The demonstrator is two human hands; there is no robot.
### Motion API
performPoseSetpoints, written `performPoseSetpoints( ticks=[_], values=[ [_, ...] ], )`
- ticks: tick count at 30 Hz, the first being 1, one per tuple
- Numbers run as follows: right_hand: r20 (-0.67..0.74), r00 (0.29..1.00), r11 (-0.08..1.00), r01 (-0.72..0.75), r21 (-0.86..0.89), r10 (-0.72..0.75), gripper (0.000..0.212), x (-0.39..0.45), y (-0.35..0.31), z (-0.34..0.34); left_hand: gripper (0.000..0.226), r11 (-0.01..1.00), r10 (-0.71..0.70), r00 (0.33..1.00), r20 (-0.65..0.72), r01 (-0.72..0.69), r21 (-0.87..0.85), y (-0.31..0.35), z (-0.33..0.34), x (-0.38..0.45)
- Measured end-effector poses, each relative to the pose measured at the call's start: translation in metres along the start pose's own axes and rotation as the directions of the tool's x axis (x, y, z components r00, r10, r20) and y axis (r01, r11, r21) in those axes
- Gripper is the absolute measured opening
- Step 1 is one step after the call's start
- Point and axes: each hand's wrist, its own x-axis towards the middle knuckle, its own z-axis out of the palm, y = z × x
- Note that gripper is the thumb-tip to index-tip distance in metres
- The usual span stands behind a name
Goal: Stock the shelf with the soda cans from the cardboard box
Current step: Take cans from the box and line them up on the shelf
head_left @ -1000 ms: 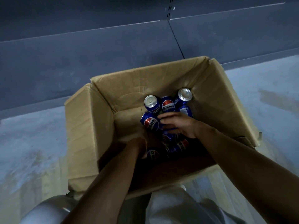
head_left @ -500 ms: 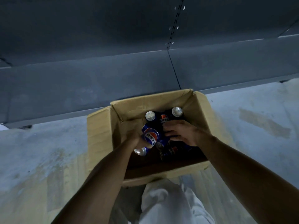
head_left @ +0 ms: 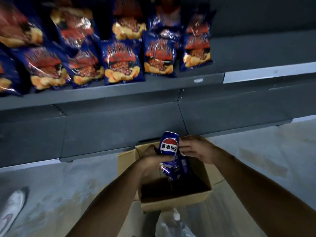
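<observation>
My left hand (head_left: 152, 157) grips the lower end of a blue soda can (head_left: 169, 142) and holds it upright above the open cardboard box (head_left: 176, 202) on the floor. My right hand (head_left: 196, 149) is just right of that can, its straight fingertips touching the can's side. More blue cans (head_left: 172, 170) show below the hands inside the box, blurred and partly hidden. The dark grey shelf (head_left: 119, 132) stands directly behind the box, and its lower boards are bare.
Several blue and orange snack bags (head_left: 123, 62) fill the upper shelf board. A white shoe (head_left: 12, 207) rests on the grey floor at the lower left. My light trousers (head_left: 171, 224) are under the box's near edge.
My left hand has lifted a can out of the box and turned it upright. My right hand rose from the cans to its side. The view tilted up, showing the snack shelf.
</observation>
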Motion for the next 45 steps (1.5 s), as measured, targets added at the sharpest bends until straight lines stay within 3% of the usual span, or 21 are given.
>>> performPoseSetpoints(
  ticks=[5,9,15,19,31,37,45],
  values=[
    [0.009,0.999,0.999,0.033,0.034,-0.033,0.037,-0.043,-0.052,-0.004,0.046,0.996,0.077,0.997,0.007,-0.077,-0.048,0.064,-0.011,-0.065],
    [0.063,0.994,0.995,0.089,0.051,-0.092,0.030,-0.076,-0.092,-0.004,0.069,0.991,0.112,0.992,-0.058,-0.116,-0.069,0.103,-0.021,-0.094],
    [0.063,0.989,0.990,0.129,0.063,-0.133,0.039,-0.113,-0.148,-0.001,0.059,0.966,0.212,0.971,-0.114,-0.225,-0.126,0.162,-0.033,-0.132],
    [0.125,0.965,0.971,0.223,0.083,-0.232,0.034,-0.134,-0.191,-0.004,0.053,0.933,0.303,0.942,-0.143,-0.324,-0.155,0.204,-0.044,-0.153],
    [0.210,0.798,0.821,0.569,0.045,-0.564,0.034,-0.184,-0.331,0.009,0.047,0.760,0.571,0.737,-0.362,-0.641,-0.105,0.327,-0.086,-0.200],
    [0.224,0.738,0.744,0.664,-0.075,-0.636,0.050,-0.197,-0.384,0.027,0.044,0.695,0.629,0.659,-0.412,-0.714,-0.081,0.364,-0.116,-0.225],
    [0.264,0.665,0.677,0.734,-0.057,-0.698,0.036,-0.203,-0.448,0.065,0.054,0.616,0.690,0.537,-0.486,-0.788,0.006,0.397,-0.165,-0.246]
  ],
)
